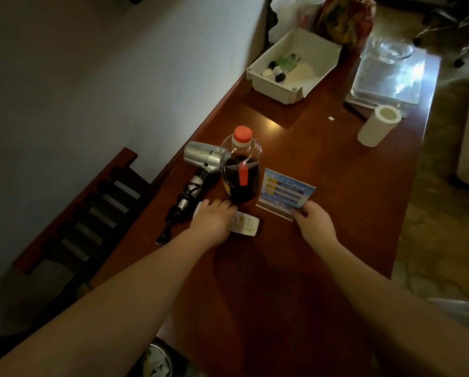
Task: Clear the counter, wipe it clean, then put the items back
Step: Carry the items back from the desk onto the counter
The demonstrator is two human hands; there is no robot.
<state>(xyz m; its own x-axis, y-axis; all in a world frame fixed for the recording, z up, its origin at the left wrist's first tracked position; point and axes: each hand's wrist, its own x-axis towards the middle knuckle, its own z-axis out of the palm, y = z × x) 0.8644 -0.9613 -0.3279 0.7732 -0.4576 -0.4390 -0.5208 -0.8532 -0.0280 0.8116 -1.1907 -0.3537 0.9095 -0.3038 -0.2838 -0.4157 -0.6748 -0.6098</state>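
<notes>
On the near part of the counter (296,268), the left hand (213,217) rests flat on the remote (245,223), and the right hand (313,220) pinches the card stand (287,193). Behind, the bottle (240,170) looks heavy and smooth; grasp its body.

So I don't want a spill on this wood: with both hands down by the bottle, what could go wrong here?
1. The left hand lies over the white remote, its fingers right at the base of the tall dark-liquid bottle; a nudge might tip it.
2. The right hand holds the card stand close beside that bottle; swinging it left could knock it.
3. The hair dryer cord trails near the remote and could snag.
</notes>
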